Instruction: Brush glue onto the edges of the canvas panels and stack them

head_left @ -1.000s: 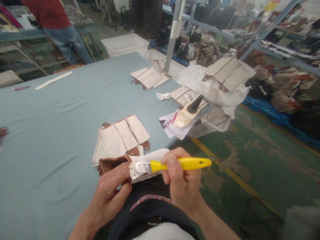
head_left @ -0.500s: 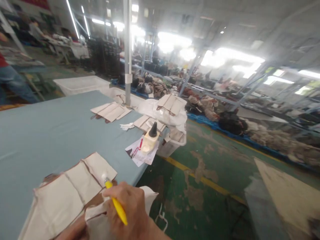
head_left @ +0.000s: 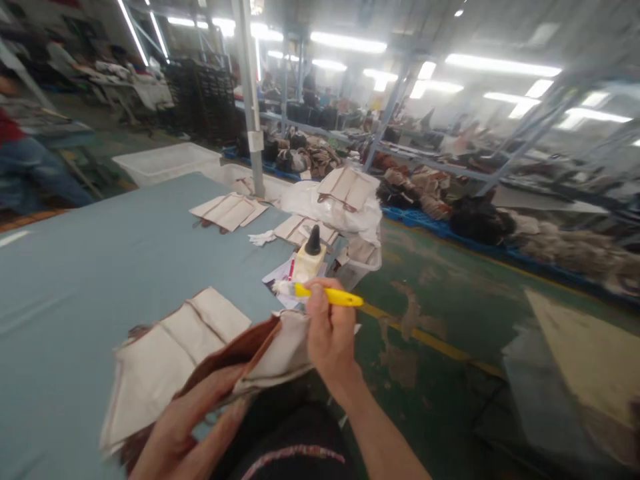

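Note:
My right hand (head_left: 333, 340) is closed around a brush (head_left: 333, 294) with a yellow handle, held nearly level with its pale bristles to the left. Below it, my left hand (head_left: 195, 420) grips a cream fabric piece (head_left: 285, 343) with a brown inner side, folded open at the table's near edge. Flat beside it lies another cream panel piece (head_left: 175, 347) with brown seams. Just beyond the brush stands a cream bottle (head_left: 307, 261) with a black nozzle, on printed paper with a red pen (head_left: 291, 269).
The blue-grey table (head_left: 125, 247) carries more cream pieces (head_left: 229, 211) and a white glove (head_left: 262, 238). White bins (head_left: 167, 163) stand past its far edge, one with a plastic bag and pieces on top. A metal post (head_left: 253, 107) rises there. A person's jeans (head_left: 45, 173) show far left.
My right hand has lifted the brush off the flat panel and moved right and up, turning it level. My left hand has come into view with the folded piece, which now stands open.

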{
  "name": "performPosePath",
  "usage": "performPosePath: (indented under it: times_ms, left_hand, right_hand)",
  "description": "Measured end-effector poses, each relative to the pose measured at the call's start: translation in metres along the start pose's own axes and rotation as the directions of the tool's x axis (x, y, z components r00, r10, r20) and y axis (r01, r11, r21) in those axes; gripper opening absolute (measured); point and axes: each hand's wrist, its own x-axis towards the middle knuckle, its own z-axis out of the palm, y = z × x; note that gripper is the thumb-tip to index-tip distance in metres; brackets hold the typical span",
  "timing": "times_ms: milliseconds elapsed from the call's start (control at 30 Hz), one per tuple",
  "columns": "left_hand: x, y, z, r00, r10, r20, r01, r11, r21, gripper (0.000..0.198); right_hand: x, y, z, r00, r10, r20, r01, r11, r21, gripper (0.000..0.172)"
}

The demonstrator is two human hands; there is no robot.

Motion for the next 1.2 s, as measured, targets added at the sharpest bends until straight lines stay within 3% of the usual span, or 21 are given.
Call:
performPosePath:
  times_ms: [267,433,567,700,867,933,1000,1100,1200]
  left_hand:
    - [0.012,0.019,-0.002,0.997,0.058,0.051,-0.059,0.998,0.017,0.027]
    - [0.009,0.031,-0.010,0.990,-0.062,0.126,0.071,0.995,-0.071,0.034]
    - [0.010,0.033,-0.015,0.978,-0.168,0.122,0.183,0.975,-0.128,0.037]
    - [0.007,0.017,-0.015,0.956,-0.277,0.100,0.292,0.931,-0.217,0.039]
    - [-0.006,-0.003,-0.017,0.887,-0.441,0.135,0.459,0.820,-0.342,0.047]
    - [-0.007,-0.004,-0.016,0.891,-0.432,0.138,0.452,0.820,-0.351,0.049]
    - [-0.006,-0.002,-0.014,0.898,-0.416,0.144,0.440,0.825,-0.355,0.049]
    - [-0.001,0.002,-0.012,0.897,-0.412,0.160,0.442,0.815,-0.375,0.046]
    - [0.003,0.003,-0.011,0.906,-0.400,0.141,0.423,0.826,-0.372,0.040]
  right_hand:
    - [0.011,0.021,0.013,0.999,0.044,0.029,-0.042,0.997,-0.067,0.039]
    - [0.017,0.026,0.026,0.999,0.021,0.030,-0.020,1.000,-0.005,0.035]
    - [0.011,0.010,0.015,0.997,0.052,-0.057,-0.042,0.986,0.162,0.034]
    - [-0.012,-0.013,-0.005,0.975,0.194,0.111,-0.220,0.916,0.335,0.037]
    - [-0.037,-0.023,-0.012,0.938,0.184,0.294,-0.288,0.885,0.366,0.033]
    - [-0.038,-0.023,-0.010,0.925,0.098,0.366,-0.219,0.927,0.304,0.028]
    - [-0.033,-0.023,-0.006,0.918,-0.041,0.394,-0.044,0.978,0.204,0.023]
    - [-0.024,-0.026,-0.002,0.908,-0.213,0.360,0.196,0.977,0.085,0.017]
    - [-0.021,-0.031,-0.003,0.908,-0.267,0.323,0.261,0.963,0.064,0.015]
